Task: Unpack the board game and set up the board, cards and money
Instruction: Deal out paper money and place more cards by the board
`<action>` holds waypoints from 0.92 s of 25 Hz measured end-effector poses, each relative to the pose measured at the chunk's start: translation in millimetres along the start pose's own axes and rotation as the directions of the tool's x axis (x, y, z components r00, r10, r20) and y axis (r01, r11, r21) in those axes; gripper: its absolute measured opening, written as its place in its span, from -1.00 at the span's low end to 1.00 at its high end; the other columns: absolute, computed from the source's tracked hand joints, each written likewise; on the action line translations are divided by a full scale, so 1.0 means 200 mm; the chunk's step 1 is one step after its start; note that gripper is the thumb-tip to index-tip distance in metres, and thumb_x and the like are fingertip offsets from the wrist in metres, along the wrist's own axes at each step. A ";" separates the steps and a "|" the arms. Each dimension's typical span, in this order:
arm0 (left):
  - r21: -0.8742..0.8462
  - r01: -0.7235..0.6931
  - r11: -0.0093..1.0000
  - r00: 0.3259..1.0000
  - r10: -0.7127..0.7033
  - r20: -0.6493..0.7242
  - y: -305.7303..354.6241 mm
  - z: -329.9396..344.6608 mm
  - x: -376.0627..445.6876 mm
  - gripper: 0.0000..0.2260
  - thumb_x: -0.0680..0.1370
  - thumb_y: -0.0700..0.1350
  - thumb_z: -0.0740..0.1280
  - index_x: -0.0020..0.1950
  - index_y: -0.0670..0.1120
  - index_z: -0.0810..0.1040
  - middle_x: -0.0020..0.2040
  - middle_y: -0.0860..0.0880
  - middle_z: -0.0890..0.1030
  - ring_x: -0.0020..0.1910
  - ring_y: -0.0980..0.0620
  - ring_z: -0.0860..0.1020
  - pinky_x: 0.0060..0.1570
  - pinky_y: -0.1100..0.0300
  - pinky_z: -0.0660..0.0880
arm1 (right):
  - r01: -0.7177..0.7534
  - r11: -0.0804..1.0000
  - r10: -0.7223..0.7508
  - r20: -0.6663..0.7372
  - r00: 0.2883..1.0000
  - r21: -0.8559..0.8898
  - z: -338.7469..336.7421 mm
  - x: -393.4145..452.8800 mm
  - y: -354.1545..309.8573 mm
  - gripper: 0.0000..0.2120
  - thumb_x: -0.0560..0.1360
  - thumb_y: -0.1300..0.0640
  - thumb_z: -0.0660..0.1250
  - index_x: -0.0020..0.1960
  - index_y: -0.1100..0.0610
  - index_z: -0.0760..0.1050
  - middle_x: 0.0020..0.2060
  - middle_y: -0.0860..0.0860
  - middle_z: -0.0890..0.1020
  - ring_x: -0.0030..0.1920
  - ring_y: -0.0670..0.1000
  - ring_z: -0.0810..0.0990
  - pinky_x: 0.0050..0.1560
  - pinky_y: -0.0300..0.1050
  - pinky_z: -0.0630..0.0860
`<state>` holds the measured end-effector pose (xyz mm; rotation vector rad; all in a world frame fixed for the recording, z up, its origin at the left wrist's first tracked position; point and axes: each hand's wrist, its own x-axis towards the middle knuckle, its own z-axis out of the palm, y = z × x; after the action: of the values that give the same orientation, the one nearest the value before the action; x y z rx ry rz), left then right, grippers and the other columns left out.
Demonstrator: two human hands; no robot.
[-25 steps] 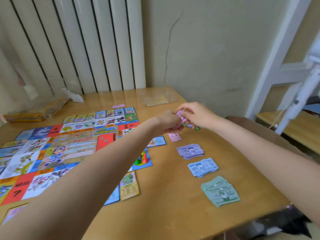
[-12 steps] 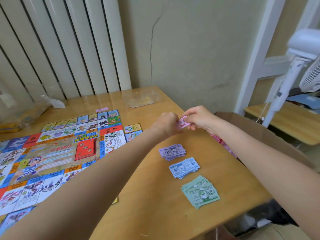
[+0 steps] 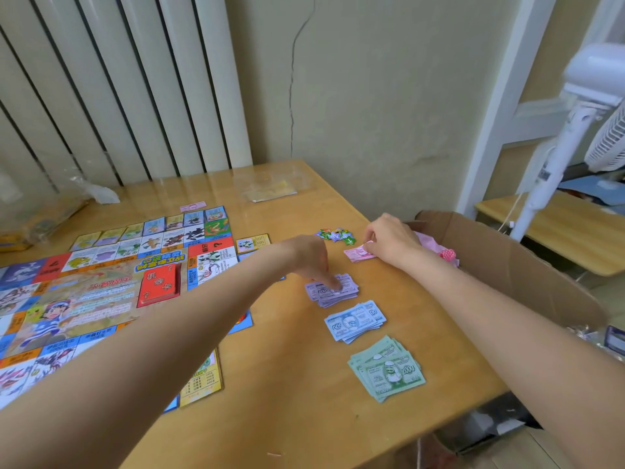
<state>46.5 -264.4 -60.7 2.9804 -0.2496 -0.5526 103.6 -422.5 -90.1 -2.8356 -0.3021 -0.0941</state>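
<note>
Reaching across a wooden table point(image 3: 287, 384), the left hand point(image 3: 313, 257) presses its fingertips down on the purple stack of play money point(image 3: 333, 291); its grip is pointed down, the fingers bunched together on top of the notes. The right hand point(image 3: 389, 240) pinches the edge of a small pink stack of notes point(image 3: 356, 254) lying flat on the table. Nearer the table's front edge lie a blue stack point(image 3: 355, 321) and a green stack point(image 3: 387, 368), each apart from the next. A little pile of coloured star tokens point(image 3: 336, 235) sits just beyond the pink notes. The game board point(image 3: 101, 286) lies unfolded on the left, with a red card deck point(image 3: 159, 286) on it. White vertical blinds point(image 3: 118, 86) and a cracked wall point(image 3: 355, 79) stand behind; a cardboard box point(image 3: 507, 265) and a white fan point(image 3: 581, 120) are at the right.
</note>
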 end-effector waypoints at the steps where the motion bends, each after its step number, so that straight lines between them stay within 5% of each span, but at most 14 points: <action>1: 0.020 -0.005 1.000 1.000 0.005 -0.015 0.01 0.01 0.00 -0.61 0.44 0.16 0.38 0.02 -0.15 0.58 -0.08 -0.04 0.50 -0.14 -0.02 0.43 -0.35 0.28 0.27 | -0.006 0.999 0.006 -0.002 1.000 -0.035 -0.01 -0.01 -0.01 -0.86 0.51 0.18 0.28 0.04 0.10 0.57 0.15 0.12 0.42 0.09 0.19 0.53 -0.02 -0.08 0.41; 6: 0.051 -0.032 0.998 0.999 0.034 -0.028 0.03 0.02 -0.01 -0.49 0.42 0.13 0.41 0.18 -0.24 0.55 -0.01 -0.05 0.47 -0.06 0.00 0.42 -0.36 0.31 0.27 | 0.017 0.997 -0.003 -0.170 0.985 0.080 -0.05 -0.01 -0.08 -0.81 0.54 0.21 0.17 -0.02 0.16 0.57 0.07 0.14 0.49 0.05 0.18 0.53 -0.04 -0.06 0.46; 12: -0.003 -0.013 1.000 1.000 0.013 0.018 0.05 0.05 -0.02 -0.54 0.44 0.07 0.42 0.18 -0.22 0.51 -0.04 -0.06 0.48 -0.08 -0.04 0.45 -0.12 0.20 0.36 | 0.229 0.966 -0.226 -0.042 0.973 0.121 -0.03 -0.06 -0.21 -0.82 0.52 0.18 0.19 -0.09 0.13 0.58 -0.09 0.12 0.63 -0.11 0.15 0.60 -0.06 0.01 0.56; 15: -0.015 0.009 1.000 0.999 -0.009 0.052 0.05 0.06 -0.03 -0.68 0.45 0.09 0.40 -0.04 -0.16 0.50 -0.13 -0.06 0.51 -0.12 -0.05 0.45 -0.21 0.20 0.36 | 0.247 0.967 -0.246 -0.021 0.969 0.070 -0.03 -0.08 -0.21 -0.82 0.52 0.17 0.18 -0.07 0.12 0.57 -0.06 0.11 0.61 -0.10 0.16 0.58 -0.05 -0.01 0.54; 21: 0.067 -0.022 0.998 0.997 0.027 -0.067 0.14 0.07 -0.10 -0.58 0.49 -0.03 0.38 0.25 -0.23 0.45 -0.01 -0.10 0.44 -0.05 -0.06 0.43 -0.43 0.28 0.22 | 0.195 0.972 -0.194 -0.017 0.981 0.133 -0.08 -0.11 -0.18 -0.82 0.50 0.23 0.21 -0.08 0.19 0.60 -0.13 0.14 0.66 -0.13 0.10 0.58 -0.09 -0.10 0.52; 23: -0.032 -0.032 0.999 0.992 0.028 -0.121 0.13 0.07 -0.11 -0.60 0.49 -0.09 0.38 0.27 -0.22 0.44 0.00 -0.10 0.44 -0.04 -0.04 0.43 -0.43 0.33 0.22 | 0.182 0.971 -0.186 0.010 0.982 0.157 -0.08 -0.12 -0.18 -0.82 0.49 0.25 0.20 -0.11 0.20 0.60 -0.15 0.15 0.66 -0.24 0.08 0.56 -0.26 -0.18 0.53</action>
<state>17.2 -286.7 -63.1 2.9581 -0.2713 -0.3684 71.4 -398.0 -66.9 -2.6502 -0.5533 -0.0710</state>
